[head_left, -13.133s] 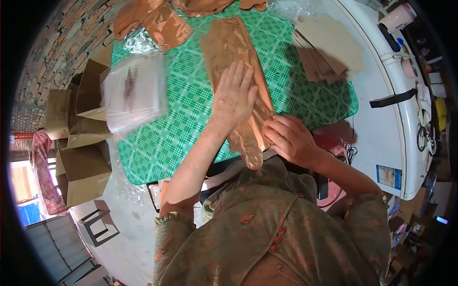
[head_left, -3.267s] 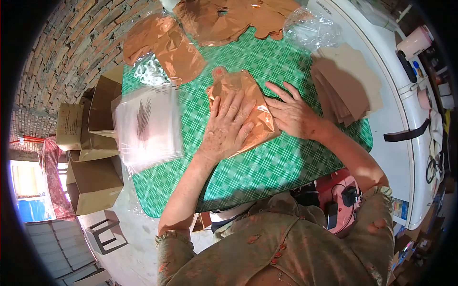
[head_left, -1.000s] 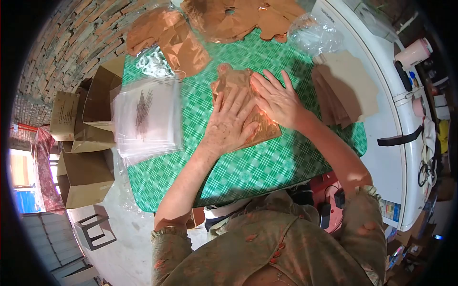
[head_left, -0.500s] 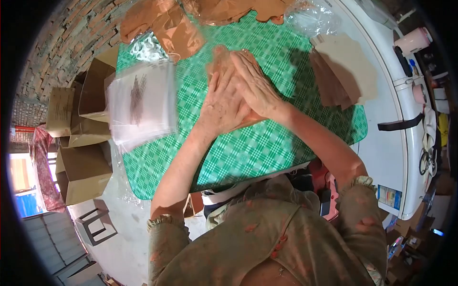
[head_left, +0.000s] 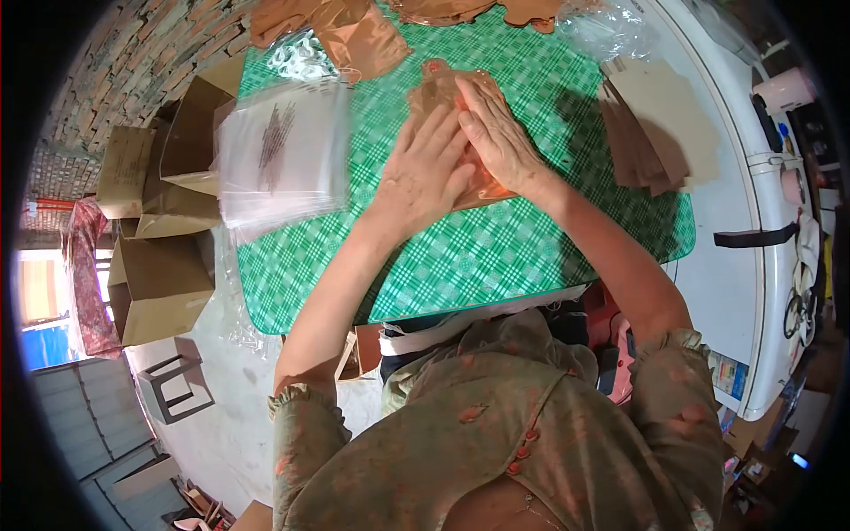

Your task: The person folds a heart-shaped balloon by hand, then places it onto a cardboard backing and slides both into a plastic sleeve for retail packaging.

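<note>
A glossy orange-brown packet in clear film (head_left: 482, 181) lies flat on the green checked table cover (head_left: 496, 257). My left hand (head_left: 421, 173) rests palm down on its left side, fingers stretched out. Pressed flat along its right side is my right hand (head_left: 500, 142), with the fingers pointing away from me. Both hands partly cover the packet, and its narrow top end (head_left: 436, 67) sticks out beyond the fingertips. Left of my left hand lies a stack of clear plastic bags (head_left: 310, 150) with dark print.
Brown-backed cards (head_left: 664, 124) are fanned out at the right. Along the far side lie a pile of white loops (head_left: 301, 55), orange-brown sheets (head_left: 363, 40) and crumpled clear plastic (head_left: 611, 31). Cardboard boxes (head_left: 168, 288) stand left of the table; a white appliance (head_left: 722, 257) borders the right.
The view has shifted, moving the table contents slightly right and up. My hands, which overlapped before, have moved apart across the packet and now show more of its surface between them.
</note>
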`<action>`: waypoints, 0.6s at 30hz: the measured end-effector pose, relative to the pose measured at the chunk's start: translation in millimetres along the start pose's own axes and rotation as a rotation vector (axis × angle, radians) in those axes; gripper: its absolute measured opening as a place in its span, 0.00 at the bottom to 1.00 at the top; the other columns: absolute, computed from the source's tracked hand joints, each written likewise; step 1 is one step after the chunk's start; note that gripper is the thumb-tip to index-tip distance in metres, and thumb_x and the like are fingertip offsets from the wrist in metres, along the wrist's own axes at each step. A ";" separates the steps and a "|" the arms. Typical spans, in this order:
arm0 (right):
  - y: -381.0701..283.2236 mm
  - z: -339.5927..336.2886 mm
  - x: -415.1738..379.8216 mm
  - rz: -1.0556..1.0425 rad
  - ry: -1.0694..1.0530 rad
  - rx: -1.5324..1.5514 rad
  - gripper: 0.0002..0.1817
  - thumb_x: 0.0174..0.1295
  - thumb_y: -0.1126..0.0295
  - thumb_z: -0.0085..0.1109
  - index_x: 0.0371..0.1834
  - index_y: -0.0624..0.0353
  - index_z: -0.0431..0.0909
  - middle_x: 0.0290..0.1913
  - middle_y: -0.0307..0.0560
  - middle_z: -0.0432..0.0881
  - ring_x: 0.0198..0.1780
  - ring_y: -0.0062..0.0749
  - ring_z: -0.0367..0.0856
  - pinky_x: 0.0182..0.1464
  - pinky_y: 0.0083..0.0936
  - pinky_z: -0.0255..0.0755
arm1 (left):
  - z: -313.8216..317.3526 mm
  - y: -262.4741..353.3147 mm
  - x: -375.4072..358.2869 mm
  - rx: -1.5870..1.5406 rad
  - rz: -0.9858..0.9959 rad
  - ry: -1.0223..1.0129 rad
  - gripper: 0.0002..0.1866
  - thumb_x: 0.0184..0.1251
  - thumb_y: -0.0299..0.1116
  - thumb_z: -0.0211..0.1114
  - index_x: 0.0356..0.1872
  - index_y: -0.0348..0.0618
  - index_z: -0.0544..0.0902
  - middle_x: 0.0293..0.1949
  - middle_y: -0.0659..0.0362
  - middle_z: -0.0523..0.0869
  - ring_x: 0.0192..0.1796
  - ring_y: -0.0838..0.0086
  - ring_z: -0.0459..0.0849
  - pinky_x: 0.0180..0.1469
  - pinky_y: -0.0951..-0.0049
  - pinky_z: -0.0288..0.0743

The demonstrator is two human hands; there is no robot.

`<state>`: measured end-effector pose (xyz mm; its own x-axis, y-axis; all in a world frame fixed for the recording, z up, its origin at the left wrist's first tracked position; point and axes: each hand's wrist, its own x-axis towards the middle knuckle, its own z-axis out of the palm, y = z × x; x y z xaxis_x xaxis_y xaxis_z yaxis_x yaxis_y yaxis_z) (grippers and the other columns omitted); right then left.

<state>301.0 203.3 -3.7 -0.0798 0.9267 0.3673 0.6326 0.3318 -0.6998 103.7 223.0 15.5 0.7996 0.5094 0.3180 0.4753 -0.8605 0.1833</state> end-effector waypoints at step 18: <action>10.8 7.2 2.0 -0.017 0.032 -0.159 0.29 0.81 0.67 0.47 0.83 0.62 0.62 0.81 0.63 0.66 0.85 0.57 0.58 0.84 0.45 0.57 | -10.6 59.8 -54.1 0.006 -0.012 -0.108 0.45 0.79 0.64 0.54 0.85 0.43 0.60 0.85 0.48 0.62 0.88 0.55 0.55 0.87 0.47 0.45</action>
<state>302.2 210.1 -14.9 -0.0688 0.9143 0.3992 0.7452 0.3132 -0.5887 85.0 143.9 19.2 0.8286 0.5174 0.2138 0.4870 -0.8546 0.1805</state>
